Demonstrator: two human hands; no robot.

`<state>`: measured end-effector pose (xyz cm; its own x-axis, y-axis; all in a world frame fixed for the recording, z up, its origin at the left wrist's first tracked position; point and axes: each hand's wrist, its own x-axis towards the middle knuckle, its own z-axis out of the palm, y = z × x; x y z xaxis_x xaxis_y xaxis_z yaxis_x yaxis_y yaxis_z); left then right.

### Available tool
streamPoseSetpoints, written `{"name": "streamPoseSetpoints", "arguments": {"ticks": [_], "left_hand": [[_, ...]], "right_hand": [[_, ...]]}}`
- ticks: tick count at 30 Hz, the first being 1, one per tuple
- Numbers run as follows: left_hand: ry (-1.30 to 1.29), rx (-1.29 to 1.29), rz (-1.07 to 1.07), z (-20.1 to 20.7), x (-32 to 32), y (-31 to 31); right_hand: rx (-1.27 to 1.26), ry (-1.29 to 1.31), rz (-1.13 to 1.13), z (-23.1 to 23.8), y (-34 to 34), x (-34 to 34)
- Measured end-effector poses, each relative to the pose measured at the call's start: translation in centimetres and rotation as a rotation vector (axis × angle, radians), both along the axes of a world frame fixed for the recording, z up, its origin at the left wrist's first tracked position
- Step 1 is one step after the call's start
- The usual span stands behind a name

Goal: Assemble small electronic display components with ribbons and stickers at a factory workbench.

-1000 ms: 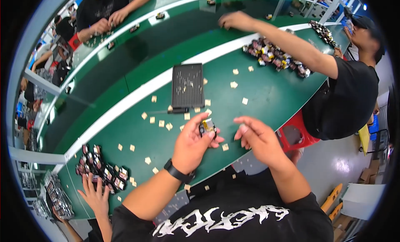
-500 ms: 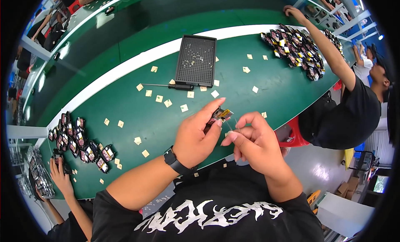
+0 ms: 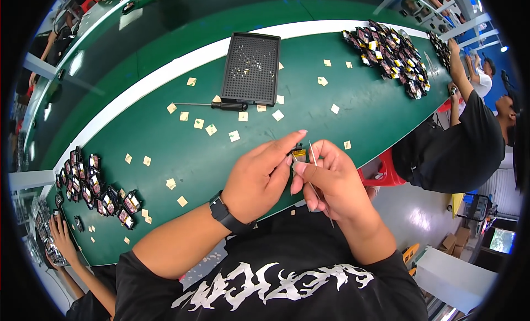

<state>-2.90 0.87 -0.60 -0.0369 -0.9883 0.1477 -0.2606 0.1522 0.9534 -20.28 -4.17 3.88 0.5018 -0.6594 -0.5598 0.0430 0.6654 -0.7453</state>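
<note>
My left hand (image 3: pixel 255 174) is closed around a small black electronic device with a yellow and silver battery-like part (image 3: pixel 300 155) showing at its edge. The fingers hide most of the device. In my right hand (image 3: pixel 341 184) is a pair of thin metal tweezers (image 3: pixel 313 153), pinched between thumb and fingers. One slim arm of the tweezers points up past the fingers, and the handle end comes out below. The right thumb and a thin tip are right beside the yellow part; whether the tip touches it I cannot tell.
A black perforated tray (image 3: pixel 250 70) holding tiny pieces lies ahead, with a screwdriver (image 3: pixel 229 106) at its near edge. Small pale square stickers (image 3: pixel 234 136) dot the green table (image 3: pixel 298 108). Piles of black devices lie left (image 3: pixel 91 186) and right (image 3: pixel 389 59). Co-workers sit on both sides.
My right hand and the tweezers have come closer to the device. The right co-worker's arm has drawn back from beyond the pile. The left co-worker's hand has left a black item. The view has shifted slightly.
</note>
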Motion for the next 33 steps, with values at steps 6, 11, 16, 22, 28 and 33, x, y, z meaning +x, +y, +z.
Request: {"name": "streamPoseSetpoints", "arguments": {"ticks": [6,11,16,22,28,33], "left_hand": [[-0.036,0.041,0.019,0.0,0.0,0.0],[0.169,0.150,-0.059,-0.7,0.6,0.1],[0.343,0.285,-0.120,0.3,0.9,-0.1],[0.324,0.280,-0.117,0.2,0.9,0.1],[0.195,0.194,-0.094,0.5,0.8,0.0],[0.126,-0.089,-0.069,-0.4,0.5,-0.1]], "right_hand": [[-0.114,0.070,-0.026,-1.1,0.5,0.0],[-0.233,0.105,0.008,-1.1,0.9,-0.1],[-0.377,0.054,-0.020,-1.5,1.2,-1.0],[-0.602,0.202,-0.032,-1.5,0.8,-1.3],[-0.535,0.310,0.001,0.7,1.3,-1.6],[-0.412,0.254,0.043,1.3,1.7,-1.0]]}}
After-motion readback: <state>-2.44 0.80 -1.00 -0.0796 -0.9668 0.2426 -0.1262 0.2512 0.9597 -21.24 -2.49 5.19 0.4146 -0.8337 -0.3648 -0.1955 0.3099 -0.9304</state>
